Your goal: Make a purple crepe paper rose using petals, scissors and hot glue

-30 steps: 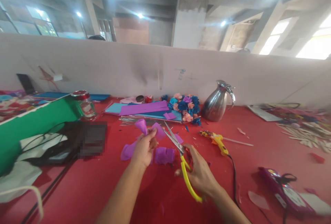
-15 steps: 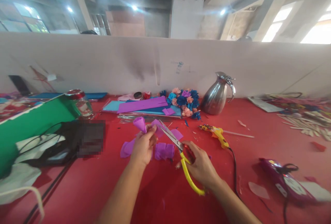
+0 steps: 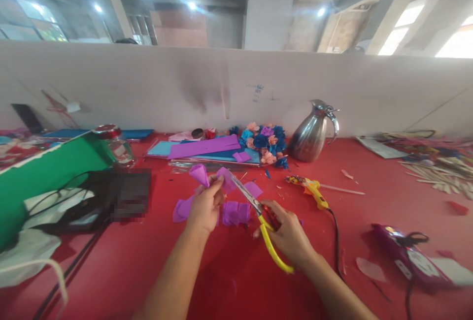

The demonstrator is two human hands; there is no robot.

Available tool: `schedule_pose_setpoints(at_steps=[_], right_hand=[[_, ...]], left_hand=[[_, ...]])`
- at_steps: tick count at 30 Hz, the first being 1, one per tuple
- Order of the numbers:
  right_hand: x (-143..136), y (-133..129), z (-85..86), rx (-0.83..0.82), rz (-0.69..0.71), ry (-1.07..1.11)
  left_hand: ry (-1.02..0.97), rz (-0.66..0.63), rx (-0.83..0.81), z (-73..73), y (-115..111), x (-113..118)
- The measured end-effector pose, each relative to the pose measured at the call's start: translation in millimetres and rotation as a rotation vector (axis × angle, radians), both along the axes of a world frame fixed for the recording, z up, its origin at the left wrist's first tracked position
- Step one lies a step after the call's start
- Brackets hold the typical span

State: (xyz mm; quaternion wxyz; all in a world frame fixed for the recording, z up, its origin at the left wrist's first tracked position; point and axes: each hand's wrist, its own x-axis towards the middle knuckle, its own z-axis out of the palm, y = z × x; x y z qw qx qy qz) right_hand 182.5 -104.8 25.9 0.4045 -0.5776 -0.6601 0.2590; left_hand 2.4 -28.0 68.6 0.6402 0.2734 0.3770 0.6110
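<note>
Right hand (image 3: 290, 231) gripping scissors (image 3: 247, 193), left hand (image 3: 205, 207) pinching purple paper piece (image 3: 225, 178), over red bench (image 3: 236, 290).
Off-white partition (image 3: 148, 83) behind, smudged, blue handwriting (image 3: 255, 91) on it (too small to read); bench smooth, scrap-littered; shiny steel jug (image 3: 309, 135), pear-shaped, curved handle; paper flowers (image 3: 263, 144) bunched beside it, ruffled, blue/peach/purple; flat purple strip (image 3: 205, 146) on blue sheets (image 3: 221, 156); scissors steel-bladed, yellow handle loop, blades nearly closed, tips at purple piece; yellow glue gun (image 3: 314, 194) lying right of the scissors; purple roll (image 3: 235, 213) on bench, wrinkled; purple cone (image 3: 199, 175), flared, also at left hand's fingers; purple piece thin, matte, between left fingertips and blades.
</note>
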Motion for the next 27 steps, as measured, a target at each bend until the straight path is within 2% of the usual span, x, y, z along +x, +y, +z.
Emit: schedule_pose_setpoints(at_steps=[5,9,12,15,19,21,27], right_hand=[[-1,-1,-3.4,-0.033,0.019,0.056],[1,1,-7.8,-0.037,-0.035,0.015],[11,5,-6.5,-0.071,-0.164,-0.125],[26,7,-0.2,-0.182,-0.292,-0.400],[41,6,6.8,-0.322,-0.368,-0.682],[44,5,6.7,-0.331,-0.382,-0.707],[47,6,-2.1,-0.217,-0.359,-0.719]], left_hand=[[0.007,-0.007,0.016,-0.5,0,0],[0.015,-0.009,0.028,-3.0,1,-1],[0.041,0.019,0.041,-5.0,7,-9],[0.138,0.067,0.026,-7.7,15,-22],[0.230,0.040,-0.020,-11.7,18,-32],[0.264,0.023,-0.007,-12.3,17,-30],[0.365,0.007,-0.014,-6.6,9,-20]])
